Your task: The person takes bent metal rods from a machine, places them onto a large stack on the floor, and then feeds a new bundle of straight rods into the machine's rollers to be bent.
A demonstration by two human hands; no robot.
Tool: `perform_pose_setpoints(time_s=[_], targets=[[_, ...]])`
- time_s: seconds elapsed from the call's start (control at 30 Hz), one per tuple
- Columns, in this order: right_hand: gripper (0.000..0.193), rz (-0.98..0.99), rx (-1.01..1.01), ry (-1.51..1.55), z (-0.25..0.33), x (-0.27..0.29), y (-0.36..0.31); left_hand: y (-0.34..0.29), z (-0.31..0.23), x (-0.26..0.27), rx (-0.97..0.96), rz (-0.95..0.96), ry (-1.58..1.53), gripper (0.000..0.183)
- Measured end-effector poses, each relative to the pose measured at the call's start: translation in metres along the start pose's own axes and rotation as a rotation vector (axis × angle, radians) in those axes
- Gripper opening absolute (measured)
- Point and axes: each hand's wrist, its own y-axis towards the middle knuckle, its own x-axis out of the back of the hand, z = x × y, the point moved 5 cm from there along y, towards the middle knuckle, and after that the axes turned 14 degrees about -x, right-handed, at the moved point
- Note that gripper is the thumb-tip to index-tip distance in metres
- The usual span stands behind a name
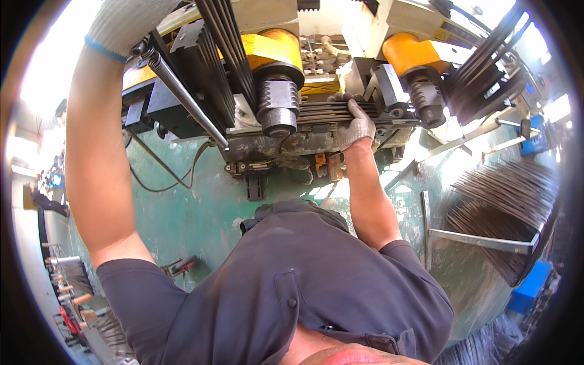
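My right hand (357,126), in a pale knitted work glove with dark fingertips, reaches to the machine's front. Its fingers lie closed over a row of thin metal rods (322,111) running sideways between two tooling blocks. My left arm is raised high at the left. The left hand (131,24) wears a whitish glove with a blue cuff edge; its fingers run out of the picture at the top, so its grip is hidden. Close below that hand is a coil spring (173,79) slanting down in front of dark steel blocks (201,67). Upright dark rods (228,45) stand beside the blocks.
Two yellow machine heads (274,48) carry ribbed steel cylinders (278,100). More rods (486,58) lean at the upper right. A metal rack (480,239) holds a large pile of rods (508,194) at the right. A cable (193,167) hangs at the machine's left, above the green floor (176,219).
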Motion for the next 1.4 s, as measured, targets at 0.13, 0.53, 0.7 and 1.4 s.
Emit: perform_pose_setpoints(time_s=[0.13,0.53,0.7,1.4], targets=[[0.019,-0.033,0.050,0.028,-0.002,-0.001,0.000,-0.006,0.001,-0.002,0.012,-0.046,-0.140,0.027],[0.025,-0.011,0.011,0.020,-0.003,0.013,0.008,0.017,0.021,-0.012,-0.253,0.110,0.701,0.019],[0.024,-0.027,-0.007,0.011,-0.001,0.012,0.004,0.025,0.001,-0.022,-0.285,0.249,0.874,0.011],[0.019,-0.146,0.208,-0.209,-0.044,0.016,-0.149,-0.096,0.013,0.057,-0.281,-0.242,-0.215,0.019]])
